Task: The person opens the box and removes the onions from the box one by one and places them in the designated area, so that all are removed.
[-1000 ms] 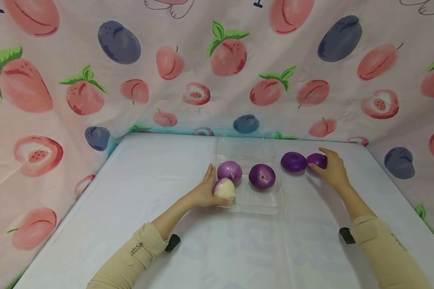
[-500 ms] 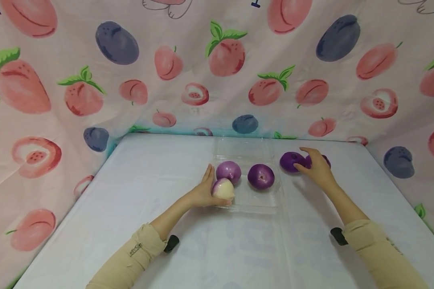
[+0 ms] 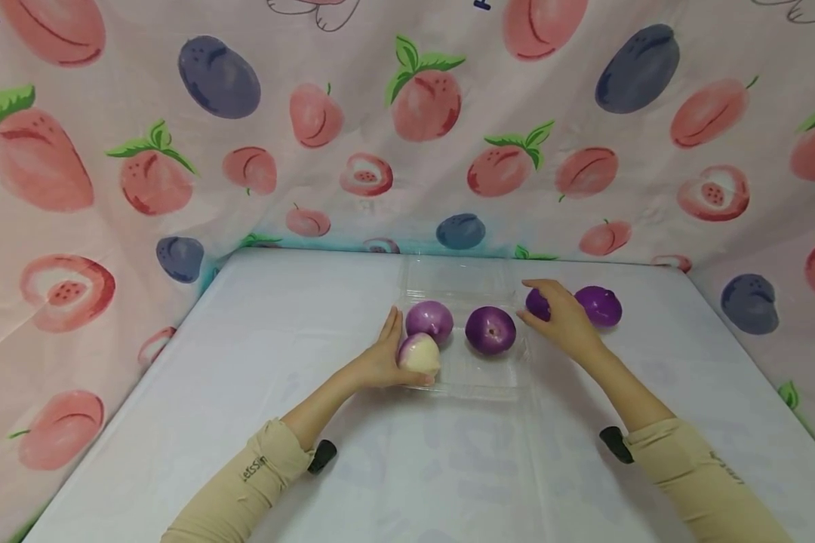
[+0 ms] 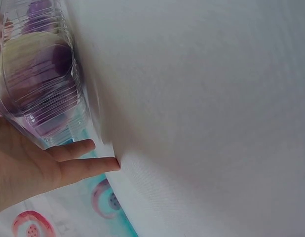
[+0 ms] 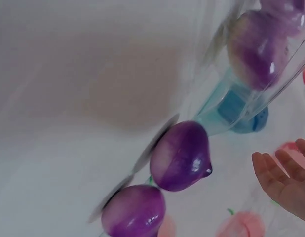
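In the head view my left hand [image 3: 380, 363] rests against the left side of a clear plastic clamshell box [image 3: 478, 392], fingers straight, thumb along the front corner. Inside are a pale purple onion [image 3: 429, 320], a dark purple onion [image 3: 490, 332] and a whitish-and-purple onion [image 3: 421, 357] close to the thumb. My right hand [image 3: 562, 320] hovers with parted fingers right of the box, holding nothing. It partly covers one dark onion [image 3: 536, 303]; another onion [image 3: 599, 305] lies farther right. Both outside onions show in the right wrist view, apart from the fingers [image 5: 271, 177].
The box's transparent lid [image 3: 456, 275] lies folded back toward the far table edge. A white cloth covers the table [image 3: 299, 302]. Behind it hangs a fruit-print curtain [image 3: 367, 90], which also runs along both sides.
My right hand has left the far-right onion and moved left over the neighbouring onion, toward the box. The left hand and the onions have stayed in place.
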Demonstrator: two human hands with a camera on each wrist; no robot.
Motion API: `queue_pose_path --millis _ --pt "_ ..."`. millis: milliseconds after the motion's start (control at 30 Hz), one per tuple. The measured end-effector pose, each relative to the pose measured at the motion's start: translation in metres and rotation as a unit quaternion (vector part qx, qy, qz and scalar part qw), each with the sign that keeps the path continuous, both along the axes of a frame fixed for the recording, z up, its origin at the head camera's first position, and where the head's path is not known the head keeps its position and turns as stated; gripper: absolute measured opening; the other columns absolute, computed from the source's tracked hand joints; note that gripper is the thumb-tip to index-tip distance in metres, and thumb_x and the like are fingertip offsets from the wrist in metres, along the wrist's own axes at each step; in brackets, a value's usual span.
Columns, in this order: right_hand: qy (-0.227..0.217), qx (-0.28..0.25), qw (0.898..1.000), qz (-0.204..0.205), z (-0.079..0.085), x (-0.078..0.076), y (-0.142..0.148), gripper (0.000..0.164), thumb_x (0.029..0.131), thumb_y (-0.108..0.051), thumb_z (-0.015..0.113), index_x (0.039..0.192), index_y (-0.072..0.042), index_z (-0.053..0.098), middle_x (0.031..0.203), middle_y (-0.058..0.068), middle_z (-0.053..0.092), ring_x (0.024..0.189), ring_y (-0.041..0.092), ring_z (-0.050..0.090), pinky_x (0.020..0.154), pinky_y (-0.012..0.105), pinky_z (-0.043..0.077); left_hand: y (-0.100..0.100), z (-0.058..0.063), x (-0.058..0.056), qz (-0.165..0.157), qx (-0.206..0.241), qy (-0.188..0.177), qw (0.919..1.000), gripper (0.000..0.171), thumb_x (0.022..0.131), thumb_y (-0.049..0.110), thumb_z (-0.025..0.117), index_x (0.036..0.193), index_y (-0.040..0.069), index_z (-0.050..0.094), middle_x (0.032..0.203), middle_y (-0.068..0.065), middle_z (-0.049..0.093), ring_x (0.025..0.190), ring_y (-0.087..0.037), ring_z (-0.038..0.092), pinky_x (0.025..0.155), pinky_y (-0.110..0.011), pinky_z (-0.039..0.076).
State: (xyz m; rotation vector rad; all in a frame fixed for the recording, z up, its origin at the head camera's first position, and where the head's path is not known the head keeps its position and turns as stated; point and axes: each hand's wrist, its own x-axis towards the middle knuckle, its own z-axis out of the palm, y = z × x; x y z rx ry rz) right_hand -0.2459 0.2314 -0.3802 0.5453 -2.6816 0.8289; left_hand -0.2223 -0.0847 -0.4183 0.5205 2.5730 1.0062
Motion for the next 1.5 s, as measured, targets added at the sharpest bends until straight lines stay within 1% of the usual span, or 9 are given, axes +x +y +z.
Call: queue_pose_path --millis 233,333,500,633,733,900,1233,1400,1500 --pt "-0.056 0.016 0.998 0.023 0.000 0.004 -0.015 0.056 0.085 -0.019 0.070 0.132 0.002 0.047 0.135 0.024 0.048 0.129 0.042 0.040 0.106 0.057 0.033 0.000 0.000 -0.001 0.003 -0.001 0.000 1.0000 0.127 0.070 0.045 0.079 0.149 0.002 -0.011 0.157 -0.012 -0.020 0.146 -0.030 -0.006 0.116 -0.048 0.020" --pt "-0.069 0.017 0.997 0.032 0.000 0.006 -0.019 0.058 0.084 -0.018 0.071 0.133 0.000 0.047 0.135 0.023 0.047 0.122 0.043 0.047 0.101 0.058 0.038 0.000 0.000 -0.001 0.003 -0.002 0.003 1.0000 0.127 0.070 0.045 0.079 0.149 0.002 -0.011 0.157 -0.012 -0.020 0.146 -0.030 -0.006 0.116 -0.048 0.020" --pt "-0.075 0.024 0.996 0.038 -0.003 0.007 -0.023 0.059 0.082 -0.020 0.073 0.132 -0.001 0.048 0.134 0.022 0.049 0.109 0.042 0.055 0.088 0.053 0.050 0.000 0.001 0.000 0.002 0.001 0.002 1.0000 0.127 0.071 0.046 0.079 0.149 0.001 -0.011 0.157 -0.013 -0.020 0.146 -0.030 -0.007 0.116 -0.048 0.019" --pt "-0.067 0.019 0.996 0.053 -0.004 0.007 -0.026 0.058 0.081 -0.020 0.074 0.130 0.000 0.050 0.131 0.022 0.051 0.111 0.041 0.054 0.084 0.050 0.053 0.000 0.001 0.000 0.001 0.001 -0.001 1.0000 0.127 0.071 0.045 0.079 0.148 0.001 -0.012 0.157 -0.013 -0.021 0.146 -0.030 -0.008 0.116 -0.048 0.019" --pt "-0.060 0.025 0.996 0.064 -0.005 0.007 -0.029 0.057 0.080 -0.018 0.075 0.129 0.002 0.051 0.129 0.022 0.053 0.116 0.041 0.052 0.089 0.051 0.051 0.000 0.001 0.000 0.001 0.000 0.000 1.0000 0.127 0.071 0.045 0.079 0.149 0.001 -0.012 0.157 -0.013 -0.021 0.146 -0.030 -0.007 0.116 -0.048 0.019" --pt "-0.054 0.069 0.994 0.069 -0.006 0.005 -0.036 0.059 0.079 -0.022 0.076 0.127 0.002 0.052 0.126 0.023 0.053 0.118 0.042 0.051 0.097 0.056 0.044 0.000 0.001 0.001 0.000 0.001 0.003 1.0000 0.127 0.071 0.045 0.079 0.149 0.000 -0.011 0.157 -0.014 -0.020 0.146 -0.030 -0.007 0.116 -0.048 0.019" --pt "-0.028 0.191 0.979 0.057 -0.011 0.004 -0.047 0.071 0.073 -0.030 0.080 0.132 -0.005 0.050 0.131 0.028 0.048 0.110 0.048 0.052 0.085 0.057 0.050 0.000 0.003 0.001 0.000 0.009 0.001 1.0000 0.127 0.071 0.045 0.079 0.148 -0.001 -0.011 0.156 -0.013 -0.021 0.146 -0.032 -0.006 0.116 -0.049 0.020" --pt "-0.028 0.239 0.969 0.053 -0.015 0.003 -0.050 0.076 0.071 -0.033 0.082 0.136 -0.009 0.048 0.135 0.027 0.044 0.112 0.049 0.051 0.089 0.060 0.047 0.001 0.005 0.002 -0.001 0.010 0.005 0.9999 0.125 0.071 0.043 0.079 0.148 -0.002 -0.009 0.157 -0.016 -0.019 0.146 -0.032 -0.006 0.116 -0.049 0.020" --pt "-0.034 0.253 0.966 0.049 -0.015 0.004 -0.052 0.079 0.070 -0.033 0.082 0.137 -0.012 0.047 0.137 0.026 0.043 0.112 0.050 0.050 0.091 0.063 0.044 0.001 0.005 0.002 -0.002 0.005 0.006 1.0000 0.125 0.072 0.042 0.079 0.149 -0.001 -0.009 0.157 -0.015 -0.019 0.146 -0.031 -0.006 0.116 -0.048 0.020"
